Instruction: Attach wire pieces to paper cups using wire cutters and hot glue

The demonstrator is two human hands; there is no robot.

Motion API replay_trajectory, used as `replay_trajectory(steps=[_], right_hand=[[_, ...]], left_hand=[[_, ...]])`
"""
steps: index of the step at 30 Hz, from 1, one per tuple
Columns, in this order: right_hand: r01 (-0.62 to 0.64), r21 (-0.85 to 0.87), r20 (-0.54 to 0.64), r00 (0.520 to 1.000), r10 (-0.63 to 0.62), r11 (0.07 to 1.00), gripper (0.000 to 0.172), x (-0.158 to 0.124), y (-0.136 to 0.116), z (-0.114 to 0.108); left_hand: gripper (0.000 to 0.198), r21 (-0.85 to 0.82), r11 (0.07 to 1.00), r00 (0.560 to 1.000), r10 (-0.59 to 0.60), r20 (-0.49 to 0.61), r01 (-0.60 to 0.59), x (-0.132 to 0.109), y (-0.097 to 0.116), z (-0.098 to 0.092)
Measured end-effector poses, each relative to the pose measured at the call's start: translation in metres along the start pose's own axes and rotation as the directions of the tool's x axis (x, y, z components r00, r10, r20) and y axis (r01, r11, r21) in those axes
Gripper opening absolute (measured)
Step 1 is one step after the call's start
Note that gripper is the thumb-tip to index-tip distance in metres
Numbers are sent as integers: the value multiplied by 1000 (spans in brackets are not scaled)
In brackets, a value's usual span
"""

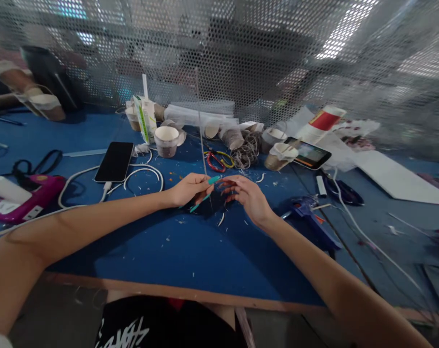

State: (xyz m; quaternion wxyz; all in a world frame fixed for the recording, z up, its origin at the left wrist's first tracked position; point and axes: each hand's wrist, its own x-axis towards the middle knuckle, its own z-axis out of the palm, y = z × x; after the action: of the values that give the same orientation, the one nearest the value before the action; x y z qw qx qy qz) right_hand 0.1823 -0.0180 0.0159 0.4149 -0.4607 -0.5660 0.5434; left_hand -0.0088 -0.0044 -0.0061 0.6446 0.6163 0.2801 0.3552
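Note:
My left hand (188, 188) is closed around a thin teal tool (205, 192) whose tip points toward my other hand. My right hand (245, 193) is just to its right, fingers curled and pinched close to the tool's tip; what it pinches is too small to make out. A thin upright rod or wire (201, 130) rises from between the two hands. Both hands hover over the blue table top (190, 251), which is strewn with small white scraps.
A black phone (115, 161) on a white cable lies to the left, and a pink device (31, 200) farther left. Paper cups (166, 140), red and yellow loops (216, 160), a second phone (308, 152) and a blue glue gun (310, 212) crowd the back and right. A perforated screen stands behind.

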Motion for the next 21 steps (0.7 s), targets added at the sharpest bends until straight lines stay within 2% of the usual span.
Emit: replay_trajectory(steps=[7,21], right_hand=[[-4,-54,3,1000,4,999,24,3,7,4],[-56,-92,29,998,59,994,29,4,4,5]], left_hand=[[28,78,997,1000,-10,-17,11,-1,4,3],[33,221,975,999,6,-36,2,-2,9,6]])
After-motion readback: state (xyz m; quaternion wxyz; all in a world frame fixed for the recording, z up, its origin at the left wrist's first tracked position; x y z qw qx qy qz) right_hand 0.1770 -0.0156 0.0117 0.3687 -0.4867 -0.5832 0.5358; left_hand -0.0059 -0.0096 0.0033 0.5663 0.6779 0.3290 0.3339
